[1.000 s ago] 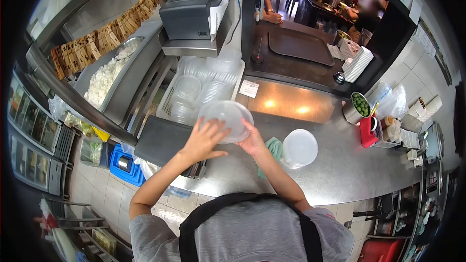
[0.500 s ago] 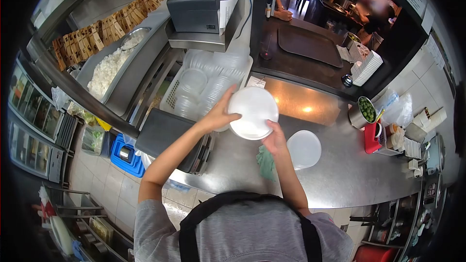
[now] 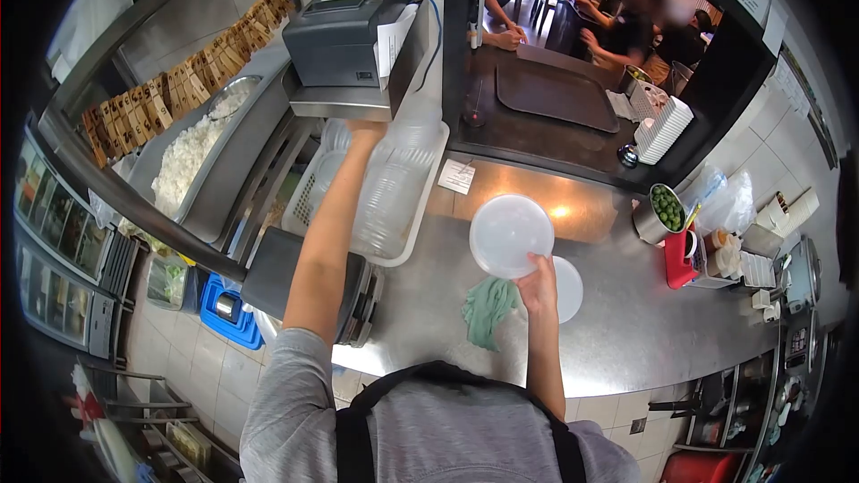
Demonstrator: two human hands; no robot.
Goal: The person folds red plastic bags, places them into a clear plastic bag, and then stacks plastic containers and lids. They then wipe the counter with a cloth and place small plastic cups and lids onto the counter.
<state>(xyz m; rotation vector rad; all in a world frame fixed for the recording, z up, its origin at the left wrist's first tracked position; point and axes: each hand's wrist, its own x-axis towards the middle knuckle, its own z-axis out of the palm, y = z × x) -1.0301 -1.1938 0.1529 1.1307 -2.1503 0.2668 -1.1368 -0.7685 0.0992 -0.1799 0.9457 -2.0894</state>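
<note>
My right hand (image 3: 538, 283) grips the near rim of a round white plastic bowl (image 3: 510, 231), held tilted above the steel counter. Partly behind that hand, a flat round translucent plastic disc (image 3: 570, 291) lies on the counter. A crumpled green cloth (image 3: 489, 311) is just left of my right wrist. My left arm stretches over a white basket (image 3: 396, 261) of stacked clear round plastic containers (image 3: 386, 201). At its far end, my left hand (image 3: 365, 129) is by the printer shelf, its fingers hidden.
A printer (image 3: 335, 45) stands on the shelf above the basket. Left of it is a trough of white rice (image 3: 192, 156). Beyond the counter are a dark tray (image 3: 557, 97) and people. At right stand a tin of green fruit (image 3: 660, 210) and a red holder (image 3: 681, 259).
My left hand has let go of the bowl and moved up and left over the basket. The bowl, now in my right hand alone, has shifted right and down.
</note>
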